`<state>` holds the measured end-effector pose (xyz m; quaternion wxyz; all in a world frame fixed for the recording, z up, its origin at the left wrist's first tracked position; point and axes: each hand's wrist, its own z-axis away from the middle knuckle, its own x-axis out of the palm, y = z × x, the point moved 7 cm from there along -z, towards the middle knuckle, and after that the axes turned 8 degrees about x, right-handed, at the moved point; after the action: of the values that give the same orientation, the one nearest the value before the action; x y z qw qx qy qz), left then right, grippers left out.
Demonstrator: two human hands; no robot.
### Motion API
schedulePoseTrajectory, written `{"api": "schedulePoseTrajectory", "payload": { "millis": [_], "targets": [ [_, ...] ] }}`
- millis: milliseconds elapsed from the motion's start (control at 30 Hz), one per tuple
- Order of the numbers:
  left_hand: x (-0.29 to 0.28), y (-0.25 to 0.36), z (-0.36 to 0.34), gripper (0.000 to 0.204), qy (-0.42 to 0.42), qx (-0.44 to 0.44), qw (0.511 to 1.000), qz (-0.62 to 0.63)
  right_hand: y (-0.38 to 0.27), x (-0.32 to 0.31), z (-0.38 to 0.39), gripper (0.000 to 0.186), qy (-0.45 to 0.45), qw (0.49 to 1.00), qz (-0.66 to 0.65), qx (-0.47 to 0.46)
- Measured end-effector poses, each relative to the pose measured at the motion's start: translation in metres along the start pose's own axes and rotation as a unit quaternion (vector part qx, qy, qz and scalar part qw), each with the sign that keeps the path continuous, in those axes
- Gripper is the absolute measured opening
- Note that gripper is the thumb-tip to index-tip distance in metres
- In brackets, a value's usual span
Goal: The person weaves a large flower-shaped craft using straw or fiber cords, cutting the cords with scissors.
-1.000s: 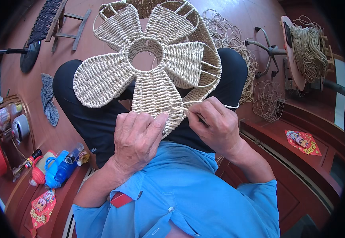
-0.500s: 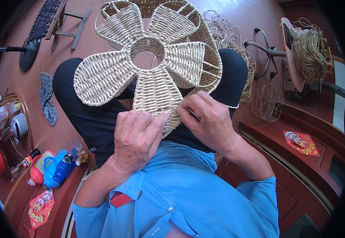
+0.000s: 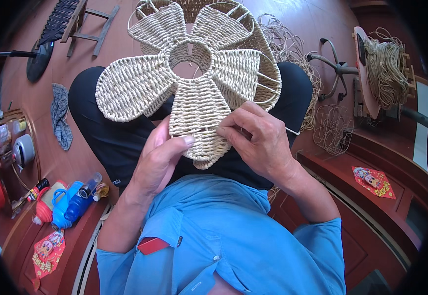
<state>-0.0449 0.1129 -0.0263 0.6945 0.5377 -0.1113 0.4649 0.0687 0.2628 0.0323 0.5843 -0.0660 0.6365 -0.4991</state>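
A pale woven flower-shaped piece (image 3: 189,73) with several petals around an open ring rests over my lap. My left hand (image 3: 157,160) grips the lower petal from underneath, thumb pressed on its left edge. My right hand (image 3: 258,137) pinches the same petal's right edge, fingers curled on the weave. A thin cord (image 3: 292,132) runs off to the right from my right hand. The right-hand petal shows bare wire ribs (image 3: 270,86) where no weaving covers the frame.
Loose cord (image 3: 292,44) lies on the wooden floor behind the piece. A bundle of cord (image 3: 386,69) hangs on a stand at right, wire frames (image 3: 332,130) beside it. Blue and red bottles (image 3: 64,204) sit at lower left, a stool (image 3: 88,24) at top left.
My right hand has slid left from the petal's outer edge onto its face. The woven piece has shifted slightly down toward me.
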Motion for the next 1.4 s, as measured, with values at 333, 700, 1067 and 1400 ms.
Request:
{"api": "schedulePoseTrajectory", "payload": {
  "millis": [333,700,1067,1400],
  "targets": [
    [-0.005,-0.011,-0.001,0.06,-0.036,-0.053,0.998,-0.003,-0.001,0.002,0.004,0.009,0.009,1.0,0.01,-0.005],
    [-0.005,-0.003,0.002,0.059,-0.001,0.019,0.999,-0.033,-0.024,0.013,0.012,0.024,0.033,0.989,0.061,-0.133],
    [-0.011,-0.008,0.005,0.067,0.008,0.044,0.998,-0.046,-0.021,0.019,0.014,0.022,0.017,0.99,0.035,-0.134],
    [-0.016,-0.011,0.002,0.091,-0.012,0.079,0.996,-0.025,-0.022,0.017,0.007,0.015,0.034,0.995,0.032,-0.094]
  ]
}}
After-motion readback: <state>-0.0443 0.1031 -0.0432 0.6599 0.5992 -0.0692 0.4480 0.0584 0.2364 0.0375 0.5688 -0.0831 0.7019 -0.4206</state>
